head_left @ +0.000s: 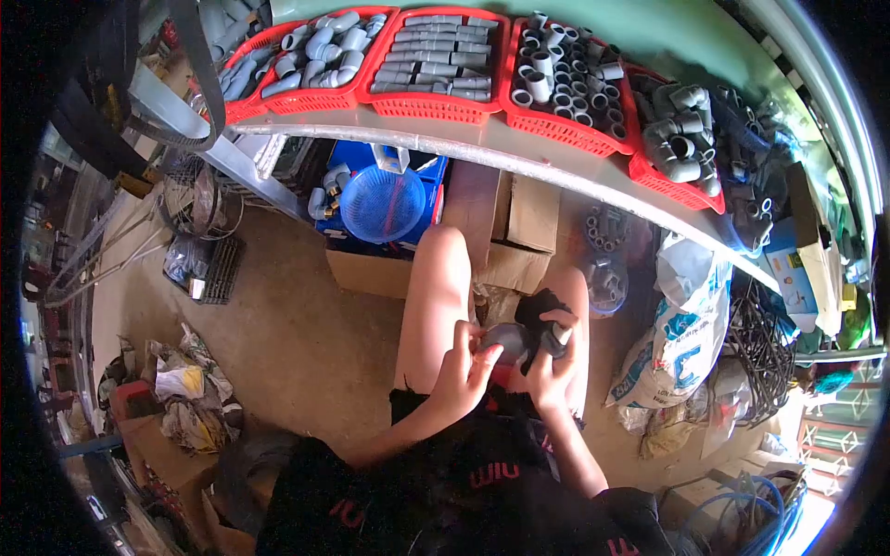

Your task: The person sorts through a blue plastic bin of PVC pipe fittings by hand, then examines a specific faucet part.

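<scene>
My left hand is closed on the near side of a rounded grey pipe fitting, its thumb laid along the edge. Beside it, my right hand is wrapped round a bunched black cloth, and a bit of grey shows by its fingertips. The two hands are close together over my lap, between my bare knees. Cloth and fitting overlap in this view, and the far side of the fitting is partly hidden.
Ahead runs a shelf bearing red baskets of grey pipe fittings. Under it are a blue basket, cardboard boxes and a printed white sack. A black crate and crumpled rags lie at left.
</scene>
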Available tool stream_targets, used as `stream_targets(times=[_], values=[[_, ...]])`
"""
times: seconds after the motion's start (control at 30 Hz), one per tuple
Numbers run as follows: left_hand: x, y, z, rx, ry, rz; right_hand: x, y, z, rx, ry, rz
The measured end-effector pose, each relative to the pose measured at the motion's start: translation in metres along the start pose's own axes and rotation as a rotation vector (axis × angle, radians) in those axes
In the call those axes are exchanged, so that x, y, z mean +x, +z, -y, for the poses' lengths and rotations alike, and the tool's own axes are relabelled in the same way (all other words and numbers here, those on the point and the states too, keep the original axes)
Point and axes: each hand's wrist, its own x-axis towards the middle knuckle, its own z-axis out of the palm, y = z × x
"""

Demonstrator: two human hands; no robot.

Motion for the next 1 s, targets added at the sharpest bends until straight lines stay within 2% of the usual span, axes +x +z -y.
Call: stream_targets(times=[0.03, 0.13, 0.17, 0.2, 0.27, 0.3, 0.33, 0.37, 0.4, 0.43, 0.47, 0.53, 0.6, 0.67, 0.7, 0.73, 0.77, 0.8, 0.87, 0.93, 1.0], values=[[-0.001, 0.0, 0.0, -0.048, 0.019, -0.059, 0.007, -0.003, 0.002, -0.129, -0.083, 0.078], [-0.001, -0.004, 0.009, -0.18, -0.197, -0.08, 0.031, 0.004, 0.015, -0.238, -0.28, 0.192], [0.003, -0.004, 0.01, -0.434, -0.294, -0.105, 0.044, 0.009, 0.023, -0.27, -0.359, 0.205], [0.007, -0.004, 0.011, -0.689, -0.388, -0.129, 0.053, 0.014, 0.026, -0.31, -0.345, 0.229], [0.001, -0.003, 0.094, -1.469, -0.412, 0.386, 0.087, 0.031, 0.023, -0.225, -0.512, 0.184], [0.022, 0.0, 0.124, -1.649, -0.287, 0.836, 0.109, 0.044, 0.026, -0.176, -0.565, 0.098], [0.025, -0.012, 0.099, -1.444, -0.338, 0.562, 0.135, 0.054, 0.033, -0.182, -0.706, 0.03], [0.024, -0.03, 0.049, -1.226, -0.382, 0.296, 0.165, 0.067, 0.042, -0.138, -0.839, -0.031], [0.025, -0.043, 0.019, -0.995, -0.419, 0.04, 0.189, 0.079, 0.056, -0.104, -0.835, -0.025], [0.027, -0.048, 0.016, -0.974, -0.513, -0.001, 0.216, 0.093, 0.068, -0.103, -0.878, -0.001], [0.028, -0.052, 0.013, -1.001, -0.501, -0.017, 0.237, 0.106, 0.077, -0.103, -0.918, 0.024], [0.031, -0.057, 0.01, -1.056, -0.472, -0.049, 0.257, 0.121, 0.088, -0.257, -0.797, 0.195], [0.033, -0.06, 0.01, -1.026, -0.451, -0.086, 0.266, 0.134, 0.076, -0.673, -0.589, 0.318], [0.036, -0.06, 0.018, -0.994, -0.454, -0.146, 0.244, 0.138, 0.06, -0.81, -0.861, 0.004], [0.038, -0.061, 0.03, -1.023, -0.422, -0.11, 0.233, 0.132, 0.057, -0.43, -0.752, 0.273], [0.041, -0.063, 0.031, -1.107, -0.458, -0.095, 0.212, 0.127, 0.05, -0.327, -0.697, 0.411], [0.045, -0.067, 0.032, -1.19, -0.494, -0.082, 0.18, 0.122, 0.03, -0.27, -0.536, 0.474], [0.048, -0.072, 0.034, -1.269, -0.531, -0.067, 0.161, 0.113, 0.05, -0.024, -0.311, 0.787], [0.056, -0.079, 0.04, -1.319, -0.513, 0.062, 0.125, 0.112, 0.025, 0.109, -0.042, 1.107], [0.065, -0.085, 0.047, -1.283, -0.517, 0.175, 0.094, 0.114, -0.008, 0.191, 0.102, 1.153], [0.076, -0.099, 0.043, -1.017, -0.687, 0.081, 0.072, 0.119, -0.03, 0.289, 0.16, 1.018]])
